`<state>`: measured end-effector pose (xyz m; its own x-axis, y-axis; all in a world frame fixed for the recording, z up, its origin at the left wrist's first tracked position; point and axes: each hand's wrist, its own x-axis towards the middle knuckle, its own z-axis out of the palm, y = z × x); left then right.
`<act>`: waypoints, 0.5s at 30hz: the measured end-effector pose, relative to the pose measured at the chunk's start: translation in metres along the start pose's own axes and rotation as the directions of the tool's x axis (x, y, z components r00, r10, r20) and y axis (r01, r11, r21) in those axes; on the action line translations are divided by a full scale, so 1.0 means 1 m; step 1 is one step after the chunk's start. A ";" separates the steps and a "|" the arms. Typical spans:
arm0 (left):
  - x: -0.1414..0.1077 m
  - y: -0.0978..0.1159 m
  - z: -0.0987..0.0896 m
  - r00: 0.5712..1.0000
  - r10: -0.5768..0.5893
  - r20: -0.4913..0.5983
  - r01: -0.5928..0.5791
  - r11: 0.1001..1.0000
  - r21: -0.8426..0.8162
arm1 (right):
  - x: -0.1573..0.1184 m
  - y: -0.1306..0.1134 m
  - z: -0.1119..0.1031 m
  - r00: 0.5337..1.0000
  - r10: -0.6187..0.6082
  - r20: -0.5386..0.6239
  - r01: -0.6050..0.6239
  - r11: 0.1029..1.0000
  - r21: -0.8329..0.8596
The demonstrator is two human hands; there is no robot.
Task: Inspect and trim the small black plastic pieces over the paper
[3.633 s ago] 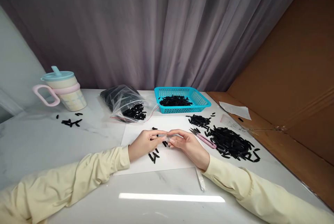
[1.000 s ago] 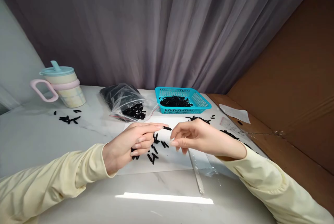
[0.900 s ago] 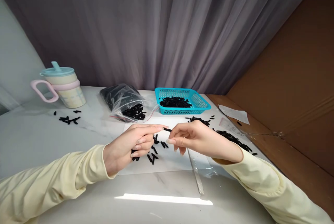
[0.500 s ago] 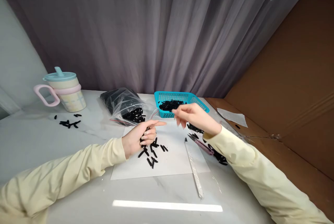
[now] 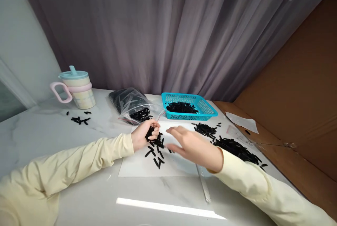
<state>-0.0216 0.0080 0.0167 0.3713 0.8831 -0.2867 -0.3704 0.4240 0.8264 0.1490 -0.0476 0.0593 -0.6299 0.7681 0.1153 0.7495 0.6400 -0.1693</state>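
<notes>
My left hand [image 5: 144, 135] is closed, fingers curled round several slim black pieces [image 5: 150, 133], their kind unclear. It hovers over a white sheet [image 5: 131, 168]. Below and beside it on the sheet lie loose black pieces [image 5: 158, 163] of the same sort. My right hand [image 5: 188, 145], slightly blurred, is above the right part of the sheet. Its thumb and fingers are apart, pointing towards the left hand, and I see nothing between them. A pencil-like white stick [image 5: 204, 187] shows partly from under the right wrist.
At the back stand a blue basket [image 5: 191, 116] of black pieces and a clear plastic bag [image 5: 126, 105] full of them. More piles [image 5: 234, 148] lie to the right. A lidded cup [image 5: 83, 99] is at the left. A paper scrap [image 5: 243, 122] lies at the right edge.
My right hand has come down and nearer from in front of the basket, and its fingers have spread. The scissors are now out of sight. The view has shifted slightly.
</notes>
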 end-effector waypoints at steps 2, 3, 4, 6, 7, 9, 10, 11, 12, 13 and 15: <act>0.004 -0.008 -0.001 0.990 0.141 -0.010 -0.139 0.985 0.104 | -0.011 0.004 0.019 0.988 -0.064 0.139 0.043 0.988 0.148; 0.006 -0.013 0.000 0.978 0.207 -0.002 -0.204 0.966 0.161 | -0.013 0.008 0.028 0.980 -0.076 0.184 0.035 0.976 0.217; 0.007 -0.018 0.001 0.965 0.263 0.018 -0.260 0.941 0.217 | -0.014 0.014 0.037 0.976 -0.081 0.202 0.022 0.961 0.277; 0.006 -0.025 0.005 0.937 0.335 0.097 -0.348 0.881 0.322 | -0.013 0.024 0.050 0.984 -0.094 0.154 0.029 0.924 0.381; 0.003 -0.027 0.007 0.923 0.352 0.153 -0.384 0.847 0.367 | -0.012 0.028 0.054 0.988 -0.104 0.115 0.045 0.901 0.431; -0.006 -0.027 0.008 0.895 0.356 0.268 -0.442 0.784 0.435 | -0.008 0.035 0.057 0.990 -0.113 0.087 0.053 0.857 0.512; -0.011 -0.025 0.008 0.881 0.347 0.320 -0.465 0.754 0.463 | -0.006 0.038 0.055 0.990 -0.103 0.100 0.033 0.841 0.539; -0.016 -0.023 0.005 0.864 0.334 0.378 -0.493 0.714 0.497 | -0.004 0.040 0.051 0.989 -0.078 0.125 -0.004 0.834 0.552; -0.020 -0.020 0.002 0.836 0.317 0.449 -0.536 0.649 0.540 | -0.002 0.041 0.043 0.988 -0.040 0.148 -0.048 0.837 0.544; -0.023 -0.018 -0.002 0.784 0.292 0.548 -0.611 0.518 0.599 | -0.002 0.041 0.033 0.987 0.004 0.163 -0.088 0.853 0.514; -0.026 -0.016 -0.014 0.676 0.213 0.706 -0.736 0.235 0.635 | -0.008 0.039 0.006 0.982 0.066 0.174 -0.132 0.906 0.401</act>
<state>-0.0374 -0.0185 0.0042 0.7728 0.5457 0.3241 0.1800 -0.6781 0.7126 0.1824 -0.0287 0.0458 -0.6050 0.7933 -0.0686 0.6807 0.4706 -0.5614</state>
